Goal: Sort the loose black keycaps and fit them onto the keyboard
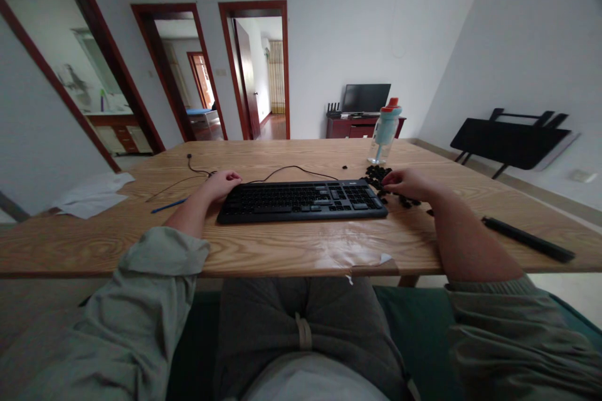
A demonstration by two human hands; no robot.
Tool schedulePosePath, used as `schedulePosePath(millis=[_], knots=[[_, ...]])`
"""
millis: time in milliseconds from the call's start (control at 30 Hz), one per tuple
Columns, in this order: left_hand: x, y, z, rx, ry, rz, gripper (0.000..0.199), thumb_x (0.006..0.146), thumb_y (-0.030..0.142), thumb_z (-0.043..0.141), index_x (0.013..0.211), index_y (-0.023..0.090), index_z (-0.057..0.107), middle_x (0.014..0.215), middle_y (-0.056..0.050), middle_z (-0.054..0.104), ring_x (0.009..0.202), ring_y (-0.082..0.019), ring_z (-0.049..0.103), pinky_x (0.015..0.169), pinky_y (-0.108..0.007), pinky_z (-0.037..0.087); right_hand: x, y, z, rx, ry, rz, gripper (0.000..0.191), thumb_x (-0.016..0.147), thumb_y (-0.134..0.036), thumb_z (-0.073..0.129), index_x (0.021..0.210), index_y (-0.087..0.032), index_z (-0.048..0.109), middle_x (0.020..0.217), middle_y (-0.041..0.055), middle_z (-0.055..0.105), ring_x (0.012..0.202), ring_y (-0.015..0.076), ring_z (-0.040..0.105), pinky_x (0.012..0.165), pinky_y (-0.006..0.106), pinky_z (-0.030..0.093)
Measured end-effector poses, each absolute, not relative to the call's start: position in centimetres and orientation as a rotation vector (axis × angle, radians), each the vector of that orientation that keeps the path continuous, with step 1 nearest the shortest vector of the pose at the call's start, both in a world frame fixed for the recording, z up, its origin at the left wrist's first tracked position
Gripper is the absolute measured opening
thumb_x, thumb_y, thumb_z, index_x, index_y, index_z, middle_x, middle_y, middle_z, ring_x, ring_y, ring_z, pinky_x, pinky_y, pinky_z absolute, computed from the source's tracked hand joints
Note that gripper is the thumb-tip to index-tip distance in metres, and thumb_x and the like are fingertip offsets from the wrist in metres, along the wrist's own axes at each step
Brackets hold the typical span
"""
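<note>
Lying nearest, on the wood-grain table [263,244], is a wrinkled clear film [345,247], at five o'clock from the keyboard [282,197], if twelve points to the far wall. A long black bar [529,239] sits between three and four o'clock, and a blue pen [168,205] at nine.

The keyboard lies flat in front of the person, and some key positions seem to lack caps. It should be stiff and fairly light, best steadied by its end rims. The left hand [224,183] is at ten o'clock, by its far corner, fingers curled with tips close together; whether they grip anything I cannot tell.

At three o'clock, the right hand [410,184] reaches the loose black keycaps [375,174], thumb and fingers nearly together; a cap between them cannot be made out. The caps look like hard plastic, probably very light and apt to slip, so a pinch on opposite side walls would suit them.

Beyond, the cable [297,167] curves at twelve, the water bottle [383,131] stands between one and two, and a flat screen [367,98] stands farthest, at one.
</note>
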State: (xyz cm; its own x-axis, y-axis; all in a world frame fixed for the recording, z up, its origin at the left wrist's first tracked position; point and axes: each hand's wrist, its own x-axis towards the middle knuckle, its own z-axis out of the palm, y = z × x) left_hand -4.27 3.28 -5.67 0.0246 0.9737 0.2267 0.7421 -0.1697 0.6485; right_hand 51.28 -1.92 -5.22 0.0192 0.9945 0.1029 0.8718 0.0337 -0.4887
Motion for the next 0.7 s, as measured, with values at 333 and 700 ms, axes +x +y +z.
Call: schedulePosePath(millis=[333, 700], knots=[[-4.5, 3.7, -5.7, 1.971, 1.731, 0.906, 0.023, 0.068, 0.038, 0.063, 0.077, 0.018, 0.07, 0.075, -0.005, 0.069, 0.074, -0.023, 0.062, 0.068, -0.031, 0.046, 52.8, -2.0, -5.4, -2.191, -1.797, 0.399, 0.023, 0.074, -0.037, 0.073, 0.085, -0.017, 0.075, 0.075, 0.0061, 0.073, 0.065, 0.0188, 0.064, 0.053, 0.027, 0.044], [-4.5, 3.6, -5.7, 1.962, 1.725, 0.903, 0.028, 0.068, 0.042, 0.063, 0.079, 0.017, 0.068, 0.075, -0.005, 0.067, 0.072, -0.021, 0.06, 0.068, -0.031, 0.045, 50.5, -3.1, -4.2, -1.948, -1.744, 0.443, 0.029, 0.08, -0.047, 0.066, 0.08, -0.018, 0.069, 0.064, 0.0035, 0.062, 0.056, 0.0155, 0.051, 0.05, 0.028, 0.036]])
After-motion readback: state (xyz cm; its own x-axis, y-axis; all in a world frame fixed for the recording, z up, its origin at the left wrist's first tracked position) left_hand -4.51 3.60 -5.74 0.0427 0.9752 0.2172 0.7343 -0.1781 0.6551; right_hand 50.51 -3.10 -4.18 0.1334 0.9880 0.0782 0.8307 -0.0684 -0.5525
